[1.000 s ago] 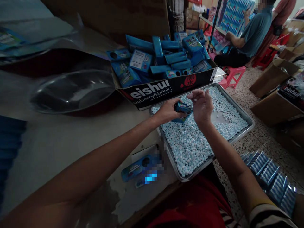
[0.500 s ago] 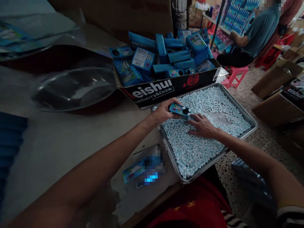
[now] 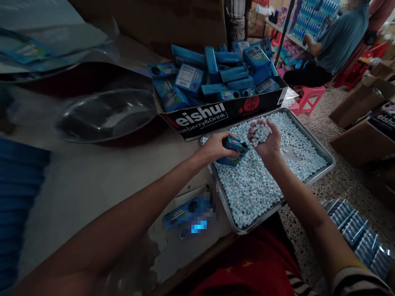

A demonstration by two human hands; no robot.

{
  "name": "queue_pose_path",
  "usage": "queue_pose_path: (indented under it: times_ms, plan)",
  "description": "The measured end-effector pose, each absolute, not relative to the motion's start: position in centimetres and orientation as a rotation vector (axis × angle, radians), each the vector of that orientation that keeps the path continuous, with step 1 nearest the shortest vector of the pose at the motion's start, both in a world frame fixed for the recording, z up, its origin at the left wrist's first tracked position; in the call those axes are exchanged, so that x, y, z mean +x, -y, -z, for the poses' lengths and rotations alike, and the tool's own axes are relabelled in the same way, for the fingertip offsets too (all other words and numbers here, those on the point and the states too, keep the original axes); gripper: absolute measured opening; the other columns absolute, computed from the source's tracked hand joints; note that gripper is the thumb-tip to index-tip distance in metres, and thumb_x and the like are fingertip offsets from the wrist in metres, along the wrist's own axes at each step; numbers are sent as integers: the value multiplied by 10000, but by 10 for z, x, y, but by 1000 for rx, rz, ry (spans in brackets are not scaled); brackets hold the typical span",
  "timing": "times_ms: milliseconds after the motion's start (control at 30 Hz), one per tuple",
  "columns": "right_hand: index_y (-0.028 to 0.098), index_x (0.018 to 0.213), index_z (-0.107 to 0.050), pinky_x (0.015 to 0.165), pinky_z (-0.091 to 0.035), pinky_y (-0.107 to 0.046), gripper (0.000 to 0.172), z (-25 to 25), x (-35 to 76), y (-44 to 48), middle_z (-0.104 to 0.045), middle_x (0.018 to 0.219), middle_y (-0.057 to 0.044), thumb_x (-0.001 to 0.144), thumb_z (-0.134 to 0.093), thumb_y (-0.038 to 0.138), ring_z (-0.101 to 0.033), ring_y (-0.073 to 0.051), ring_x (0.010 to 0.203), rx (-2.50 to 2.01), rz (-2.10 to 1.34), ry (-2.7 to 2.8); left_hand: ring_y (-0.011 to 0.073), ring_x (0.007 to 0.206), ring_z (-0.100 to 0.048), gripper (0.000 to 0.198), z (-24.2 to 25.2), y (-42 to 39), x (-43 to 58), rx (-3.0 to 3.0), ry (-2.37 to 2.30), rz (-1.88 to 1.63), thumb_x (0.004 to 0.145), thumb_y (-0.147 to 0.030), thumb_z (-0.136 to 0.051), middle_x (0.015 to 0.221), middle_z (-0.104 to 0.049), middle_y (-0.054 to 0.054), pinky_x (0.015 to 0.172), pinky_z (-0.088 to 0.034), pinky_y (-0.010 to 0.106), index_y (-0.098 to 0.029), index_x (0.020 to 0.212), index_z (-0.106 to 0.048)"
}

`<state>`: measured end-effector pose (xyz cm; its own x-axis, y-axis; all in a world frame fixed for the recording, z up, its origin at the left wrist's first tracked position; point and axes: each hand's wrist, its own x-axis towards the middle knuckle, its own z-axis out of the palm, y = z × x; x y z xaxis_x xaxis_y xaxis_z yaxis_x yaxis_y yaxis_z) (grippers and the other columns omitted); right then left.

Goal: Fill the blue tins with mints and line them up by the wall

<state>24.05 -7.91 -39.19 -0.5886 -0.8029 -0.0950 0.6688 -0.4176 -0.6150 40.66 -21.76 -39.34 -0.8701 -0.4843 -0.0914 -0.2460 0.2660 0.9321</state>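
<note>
At the far left a clear plastic bag (image 3: 105,115) lies on the table (image 3: 92,185), with a carton (image 3: 216,113) of blue boxes behind it. The left hand (image 3: 215,149) is closed around a small blue box (image 3: 232,151), held tilted over the near left corner of the tray (image 3: 289,154). Just right of it, the right hand (image 3: 269,144) is cupped palm up. Its fingers are half curled around a heap of pale candies (image 3: 260,132) like those that cover the tray. This looks like the filling step, with a handful lifted beside the box. Getting them in calls for a slow trickle at the box's narrow end, kept over the tray. Wrapped packs (image 3: 354,228) lie on the floor at the right.
</note>
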Motion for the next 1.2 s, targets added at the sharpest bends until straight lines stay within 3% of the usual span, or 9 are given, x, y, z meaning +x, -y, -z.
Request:
queue_pose_path:
  times_ms: [167, 367, 633, 700, 833, 933, 1033, 1133, 1200]
  plan:
    - [245, 780, -595, 731, -587, -315, 407, 368, 265, 84, -683, 850, -16, 871, -797, 586, -645, -154, 762, -325, 2098, -882, 206, 800, -649, 590, 389, 212, 409, 641, 2300, 1676, 480, -388, -997, 833, -714, -11, 754, -487, 303, -185, 968, -734]
    - [271, 762, -589, 820, -631, -378, 527, 356, 271, 84, -654, 836, -40, 904, -644, 775, -730, -230, 958, -492, 2094, -1121, 203, 775, -628, 552, 390, 212, 411, 661, 2260, 1640, 481, -328, -979, 822, -708, -12, 725, -471, 301, -197, 958, -733]
    - [283, 753, -632, 962, -605, -442, 690, 357, 282, 84, -668, 863, -72, 930, -451, 925, -713, -259, 974, -791, 2069, -1280, 213, 814, -607, 561, 387, 211, 408, 730, 2290, 1577, 485, -305, -965, 826, -676, -20, 727, -461, 298, -197, 967, -698]
    - [280, 848, -681, 1043, -584, -479, 729, 360, 283, 84, -724, 983, -95, 941, -387, 941, -720, -288, 1109, -876, 2045, -1307, 202, 814, -584, 571, 387, 210, 406, 737, 2248, 1607, 477, -321, -955, 831, -662, -24, 727, -446, 292, -199, 958, -674]
    - [287, 1330, -695, 1197, -500, -561, 794, 381, 261, 69, -689, 1479, -116, 1025, -242, 864, -601, -318, 1476, -1084, 1942, -1465, 176, 803, -549, 581, 390, 214, 408, 686, 2169, 1659, 464, -335, -944, 842, -628, -39, 745, -432, 282, -209, 931, -623]
    - [305, 1428, -657, 1241, -457, -604, 688, 408, 233, 40, -626, 1589, -128, 1021, -450, 820, -557, -345, 1524, -1240, 1599, -1858, 176, 784, -545, 572, 390, 221, 417, 680, 2130, 1642, 496, -360, -941, 832, -600, -44, 739, -433, 288, -225, 926, -588]
    - [252, 1436, -695, 1271, -403, -672, 705, 435, 220, 14, -573, 1636, -213, 950, -711, 763, -484, -436, 1574, -1567, 888, -2160, 193, 772, -553, 526, 388, 224, 426, 669, 2207, 1543, 545, -366, -942, 827, -612, -28, 721, -432, 305, -229, 933, -613]
    - [228, 1630, -585, 1308, -296, -748, 864, 449, 226, 11, -334, 1813, -276, 949, -785, 721, -270, -522, 1687, -1819, 375, -2289, 201, 785, -580, 482, 386, 223, 429, 621, 2290, 1432, 585, -358, -951, 844, -649, -16, 725, -449, 309, -222, 955, -672]
    - [233, 1654, -561, 1284, -328, -742, 827, 451, 232, 20, -331, 1807, -284, 993, -752, 693, -313, -522, 1653, -1888, 228, -2350, 197, 792, -592, 472, 387, 221, 428, 609, 2292, 1419, 582, -346, -955, 854, -665, -17, 738, -462, 307, -217, 954, -695]
